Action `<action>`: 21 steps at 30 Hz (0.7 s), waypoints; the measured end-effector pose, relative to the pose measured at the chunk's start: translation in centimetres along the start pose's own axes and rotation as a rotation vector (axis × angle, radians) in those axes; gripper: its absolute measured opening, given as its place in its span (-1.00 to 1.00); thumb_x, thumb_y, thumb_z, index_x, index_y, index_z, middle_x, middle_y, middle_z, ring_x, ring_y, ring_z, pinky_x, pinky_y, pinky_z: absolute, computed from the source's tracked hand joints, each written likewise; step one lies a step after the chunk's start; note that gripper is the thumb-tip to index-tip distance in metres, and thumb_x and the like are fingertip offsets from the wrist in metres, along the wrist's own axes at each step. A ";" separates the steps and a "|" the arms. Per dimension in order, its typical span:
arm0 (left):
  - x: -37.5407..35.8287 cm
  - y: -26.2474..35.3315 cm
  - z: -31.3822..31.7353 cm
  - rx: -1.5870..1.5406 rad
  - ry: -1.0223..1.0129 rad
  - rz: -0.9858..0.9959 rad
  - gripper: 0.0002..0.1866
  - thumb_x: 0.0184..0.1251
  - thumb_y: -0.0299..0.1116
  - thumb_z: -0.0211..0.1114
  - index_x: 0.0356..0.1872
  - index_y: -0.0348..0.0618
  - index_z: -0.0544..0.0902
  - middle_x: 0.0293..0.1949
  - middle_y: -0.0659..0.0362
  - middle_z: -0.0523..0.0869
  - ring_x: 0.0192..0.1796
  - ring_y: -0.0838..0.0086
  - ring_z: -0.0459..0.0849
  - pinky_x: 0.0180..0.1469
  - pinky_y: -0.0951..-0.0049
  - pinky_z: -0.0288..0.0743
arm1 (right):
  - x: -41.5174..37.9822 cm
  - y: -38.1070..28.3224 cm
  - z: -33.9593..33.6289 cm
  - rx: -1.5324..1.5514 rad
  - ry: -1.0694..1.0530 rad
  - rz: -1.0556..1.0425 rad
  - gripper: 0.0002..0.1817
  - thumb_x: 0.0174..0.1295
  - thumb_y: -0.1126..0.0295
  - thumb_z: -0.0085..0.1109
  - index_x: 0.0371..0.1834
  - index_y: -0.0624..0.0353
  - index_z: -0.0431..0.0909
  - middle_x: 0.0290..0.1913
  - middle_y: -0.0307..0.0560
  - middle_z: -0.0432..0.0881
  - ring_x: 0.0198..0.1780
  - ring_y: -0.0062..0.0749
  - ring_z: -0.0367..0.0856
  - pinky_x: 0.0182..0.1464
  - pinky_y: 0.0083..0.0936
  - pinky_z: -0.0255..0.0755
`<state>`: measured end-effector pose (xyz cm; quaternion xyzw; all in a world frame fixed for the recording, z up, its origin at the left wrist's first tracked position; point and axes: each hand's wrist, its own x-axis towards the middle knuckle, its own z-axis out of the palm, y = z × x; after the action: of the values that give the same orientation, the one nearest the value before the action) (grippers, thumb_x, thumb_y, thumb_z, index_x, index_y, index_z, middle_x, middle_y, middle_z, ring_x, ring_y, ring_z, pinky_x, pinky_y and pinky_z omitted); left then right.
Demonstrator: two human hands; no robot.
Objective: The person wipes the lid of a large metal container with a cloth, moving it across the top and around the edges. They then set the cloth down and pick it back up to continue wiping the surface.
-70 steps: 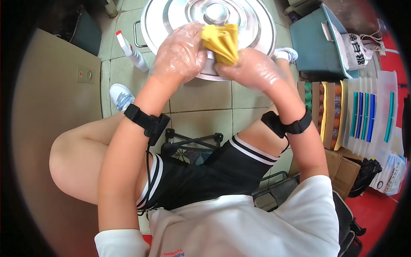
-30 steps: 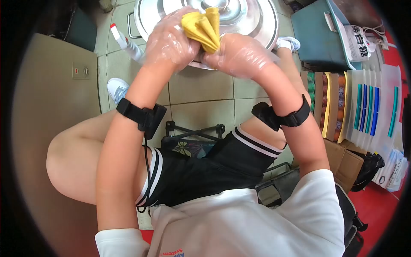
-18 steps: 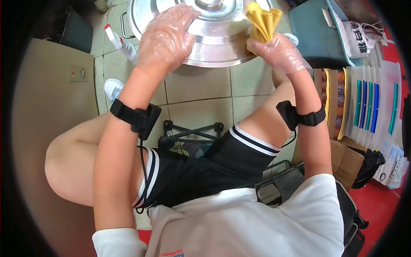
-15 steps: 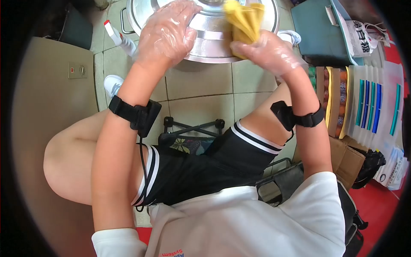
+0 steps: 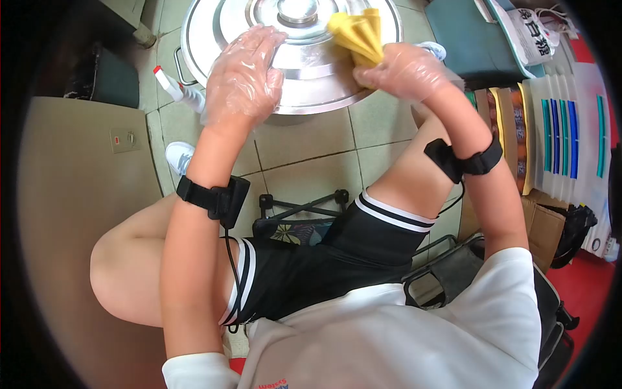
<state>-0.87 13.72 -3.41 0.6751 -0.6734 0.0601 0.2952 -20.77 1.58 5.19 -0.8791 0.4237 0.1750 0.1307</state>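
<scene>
A large, shiny metal pot lid with a round knob fills the top middle of the head view. On its left part rests my left hand, in a clear plastic glove, fingers stretched out and lying on the metal. My right hand, gloved the same way, is closed around a bunched yellow cloth over the lid's right side. Part of the cloth is hidden inside the fist. A looped side handle sticks out at the left of the lid.
A white spray bottle with a red tip stands left of the pot. To the right are a grey-blue bin, snack boxes and clear plastic boxes. A folding stool is between my legs; a brown cabinet lies left.
The view has tilted up a little, so more of the lid and its knob shows. My left hand stays on the lid, and the right still grips the yellow cloth, which has shifted slightly.
</scene>
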 end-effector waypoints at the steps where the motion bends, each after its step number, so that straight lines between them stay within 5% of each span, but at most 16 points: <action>1: 0.0 0.1 0.0 0.007 0.008 -0.003 -0.56 0.07 -0.41 0.18 0.07 -0.12 0.58 0.13 0.08 0.61 0.27 0.24 0.50 0.34 0.27 0.34 | 0.3 0.7 -0.2 0.008 -0.015 0.028 -0.47 0.13 -0.12 0.17 -0.31 0.23 0.64 -0.44 0.17 0.65 -0.37 0.01 0.63 -0.22 -0.20 0.48; 5: -0.2 0.0 0.4 0.001 0.028 0.011 -0.56 0.06 -0.42 0.18 0.06 -0.12 0.58 0.11 0.07 0.62 0.25 0.23 0.51 0.34 0.28 0.35 | -0.3 -1.3 -0.3 0.005 -0.067 0.009 -0.51 0.11 -0.07 0.13 -0.27 0.17 0.70 -0.28 0.14 0.70 -0.21 -0.04 0.69 -0.12 -0.27 0.53; 8: -0.2 0.0 0.6 -0.015 0.098 0.043 -0.58 0.09 -0.40 0.18 0.05 -0.12 0.59 0.08 0.06 0.64 0.20 0.19 0.55 0.29 0.26 0.39 | 1.1 -3.0 3.2 0.158 -0.039 -0.227 -0.50 0.08 -0.09 0.10 -0.35 0.18 0.69 -0.36 0.10 0.69 -0.27 -0.02 0.68 -0.15 -0.23 0.55; 10: -0.2 0.5 0.5 -0.226 0.136 -0.159 -0.62 0.12 -0.38 0.16 0.02 -0.16 0.61 0.05 0.01 0.65 0.13 0.10 0.58 0.23 0.22 0.43 | 1.8 -5.7 4.2 0.233 0.011 -0.295 -0.52 0.06 -0.07 0.09 -0.39 0.17 0.70 -0.35 0.10 0.70 -0.26 -0.02 0.69 -0.16 -0.21 0.55; 14: 0.1 0.1 -0.5 -0.225 -0.009 -0.212 -0.64 0.18 -0.33 0.10 -0.03 -0.23 0.62 0.08 -0.09 0.62 0.11 0.02 0.57 0.17 0.16 0.44 | 0.8 -8.0 3.1 0.291 -0.025 -0.147 -0.55 0.03 -0.04 0.09 -0.37 0.12 0.71 -0.33 0.06 0.72 -0.23 -0.02 0.69 -0.17 -0.22 0.55; 21: 0.6 -2.2 -1.0 -0.158 -0.086 0.055 -0.63 0.14 -0.41 0.10 0.01 -0.11 0.62 0.15 0.00 0.60 0.24 0.12 0.51 0.30 0.18 0.38 | 0.2 -2.7 2.4 0.215 0.005 0.006 -0.44 0.05 -0.16 0.06 -0.32 0.16 0.72 -0.29 0.07 0.72 -0.21 -0.05 0.69 -0.13 -0.27 0.54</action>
<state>1.60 13.54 -3.00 0.6329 -0.7065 -0.0142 0.3164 -18.98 3.97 3.11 -0.8592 0.4428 0.1268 0.2227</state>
